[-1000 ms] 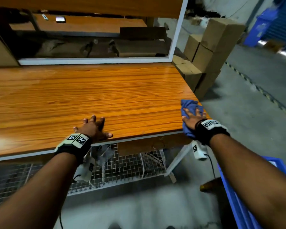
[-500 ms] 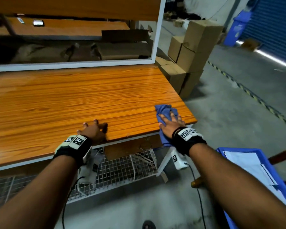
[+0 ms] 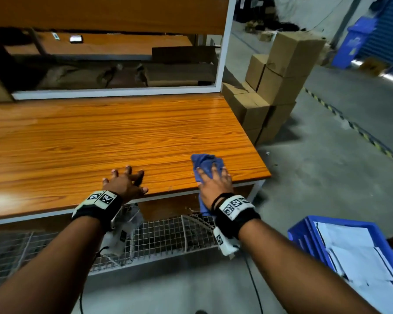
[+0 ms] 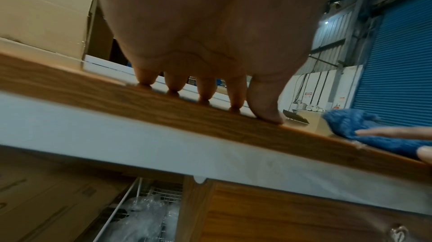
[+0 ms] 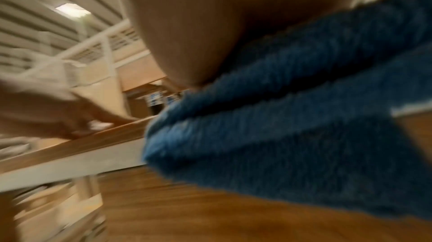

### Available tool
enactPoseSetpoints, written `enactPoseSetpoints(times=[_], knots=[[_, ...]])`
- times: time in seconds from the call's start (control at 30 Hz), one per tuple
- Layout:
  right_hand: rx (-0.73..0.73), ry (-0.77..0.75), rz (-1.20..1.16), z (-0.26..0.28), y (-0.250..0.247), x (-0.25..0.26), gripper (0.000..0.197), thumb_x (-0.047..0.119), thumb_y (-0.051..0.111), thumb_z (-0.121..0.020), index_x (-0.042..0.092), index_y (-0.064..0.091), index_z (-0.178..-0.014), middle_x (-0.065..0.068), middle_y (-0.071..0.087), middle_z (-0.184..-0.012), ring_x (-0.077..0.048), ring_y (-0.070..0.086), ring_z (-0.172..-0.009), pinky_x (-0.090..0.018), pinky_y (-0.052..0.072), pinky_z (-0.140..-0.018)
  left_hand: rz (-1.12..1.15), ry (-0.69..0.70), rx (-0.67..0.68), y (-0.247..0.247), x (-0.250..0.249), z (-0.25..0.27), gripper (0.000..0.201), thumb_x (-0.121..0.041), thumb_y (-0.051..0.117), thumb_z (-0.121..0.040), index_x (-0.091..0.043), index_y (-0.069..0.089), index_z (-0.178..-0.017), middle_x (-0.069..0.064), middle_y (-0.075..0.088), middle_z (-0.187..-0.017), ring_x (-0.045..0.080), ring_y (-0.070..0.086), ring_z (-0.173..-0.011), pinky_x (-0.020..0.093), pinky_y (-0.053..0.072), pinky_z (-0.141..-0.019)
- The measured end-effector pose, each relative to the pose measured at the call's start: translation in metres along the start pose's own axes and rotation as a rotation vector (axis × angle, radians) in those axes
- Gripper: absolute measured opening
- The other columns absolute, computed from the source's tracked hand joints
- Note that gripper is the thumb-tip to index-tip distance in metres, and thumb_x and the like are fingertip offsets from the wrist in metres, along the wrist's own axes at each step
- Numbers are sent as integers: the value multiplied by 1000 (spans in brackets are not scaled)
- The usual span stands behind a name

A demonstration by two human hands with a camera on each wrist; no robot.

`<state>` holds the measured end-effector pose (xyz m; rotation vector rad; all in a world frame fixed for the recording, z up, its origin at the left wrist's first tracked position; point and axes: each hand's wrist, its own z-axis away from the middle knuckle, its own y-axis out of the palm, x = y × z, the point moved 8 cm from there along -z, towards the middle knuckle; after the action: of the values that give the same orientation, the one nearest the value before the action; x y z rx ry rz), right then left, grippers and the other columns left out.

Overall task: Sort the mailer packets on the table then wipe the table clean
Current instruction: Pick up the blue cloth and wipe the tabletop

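The blue cloth (image 3: 205, 165) is pressed flat on the table (image 3: 100, 141) by the right hand (image 3: 213, 181). The fingers (image 3: 220, 172) of that hand are spread out straight on top of the cloth and are not curled round it. Part of the cloth sticks out past the fingertips, and part hangs over the near edge of the table under the palm. The left hand (image 3: 125, 184) is set on the table too, with its fingers (image 4: 174, 84) straight and only the tips touching the wood, just inside the near edge. Nothing is held by it. The two hands are near each other but apart.

No mailer packets are seen on the table. White packets (image 3: 359, 252) are seen in the blue crate (image 3: 304, 234), low down and to the right of the right hand, so the sorting is judged to be done and the wiping to be the step in hand.

To wipe well, the cloth should be kept flat under the whole palm, not just under the fingertips. It should be pushed in long, straight lines away from the fingers and back. Each line should be laid a little over the one beside it, so no strip is missed. The hanging part should be pulled up onto the wood, or it may be dragged off the edge. The table can be held steady by the left hand. That hand should be lifted out of the way when the cloth comes close to its thumb, so the wood under it gets wiped too.
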<state>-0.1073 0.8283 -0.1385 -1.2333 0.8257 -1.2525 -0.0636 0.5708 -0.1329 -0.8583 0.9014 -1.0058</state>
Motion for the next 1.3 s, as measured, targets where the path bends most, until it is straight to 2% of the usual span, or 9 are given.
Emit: enactPoseSetpoints(times=[0.3, 0.43, 0.57, 0.63, 0.73, 0.93, 1.07, 1.23, 1.3], knots=[[279, -83, -94, -45, -11, 51, 58, 60, 30, -96, 47, 10, -149, -2, -14, -160, -41, -11, -145, -51, -1, -117, 4, -33, -15, 5, 1, 10, 69, -56, 47, -92, -40, 14, -150, 4, -7, -160, 37, -6, -146, 59, 2, -114], [111, -198, -550, -48, -63, 51, 50, 33, 42, -102, 25, 31, -149, -10, 40, -149, -27, 42, -133, -22, 32, -98, 24, -80, -48, 2, -3, 10, 59, -49, 56, -91, -37, 36, -145, 7, 9, -160, 39, 10, -145, 58, 15, -113], [-42, 67, -416, -53, -73, -4, 49, 43, 65, -86, 15, 59, -126, -11, 60, -128, -30, 56, -117, -33, 47, -92, 102, -107, -159, -6, -22, 12, 44, -63, 52, -84, -32, 64, -114, 8, 56, -130, 33, 54, -114, 41, 48, -93], [50, 109, -308, -46, -60, -7, 50, 52, 72, -77, 11, 63, -104, -14, 64, -108, -32, 62, -104, -34, 49, -77, 93, -138, -187, -4, -42, 13, 54, -72, 44, -82, -33, 68, -111, 8, 59, -124, 34, 53, -114, 41, 48, -91], [80, 100, -254, -41, -50, 7, 61, 50, 77, -73, 6, 60, -113, -16, 64, -117, -34, 61, -107, -35, 50, -79, 128, -170, -191, 2, -74, 12, 56, -74, 51, -78, -23, 73, -87, 14, 64, -114, 36, 53, -110, 42, 48, -89], [104, 34, -260, -40, -42, 40, 58, 39, 78, -76, 5, 59, -119, -16, 61, -126, -32, 60, -112, -33, 49, -85, 503, -242, -210, 8, -71, 6, 29, -33, 72, -78, -5, 68, -82, 17, 70, -93, 31, 65, -85, 31, 46, -66], [142, -82, -298, -33, -32, 84, 55, 41, 78, -75, 5, 61, -113, -18, 64, -120, -33, 62, -106, -30, 47, -75, 798, -346, -254, 6, -27, 15, 36, -35, 74, -79, -4, 61, -65, 15, 62, -72, 26, 57, -68, 31, 39, -60], [210, -243, -506, -29, -18, 154, 38, 40, 81, -70, 16, 52, -64, -4, 59, -71, -22, 57, -70, -29, 41, -56, 1230, -383, -395, 2, 59, 39, 29, -19, 83, -67, -14, 58, -55, 10, 58, -59, 20, 51, -60, 34, 43, -62], [233, -257, -638, -29, -15, 184, 37, 39, 83, -65, 12, 57, -68, -4, 65, -72, -24, 63, -69, -39, 52, -65, 1400, -374, -430, -8, 88, 53, 32, -7, 78, -75, -16, 52, -58, 3, 57, -51, 15, 49, -47, 22, 43, -49]])
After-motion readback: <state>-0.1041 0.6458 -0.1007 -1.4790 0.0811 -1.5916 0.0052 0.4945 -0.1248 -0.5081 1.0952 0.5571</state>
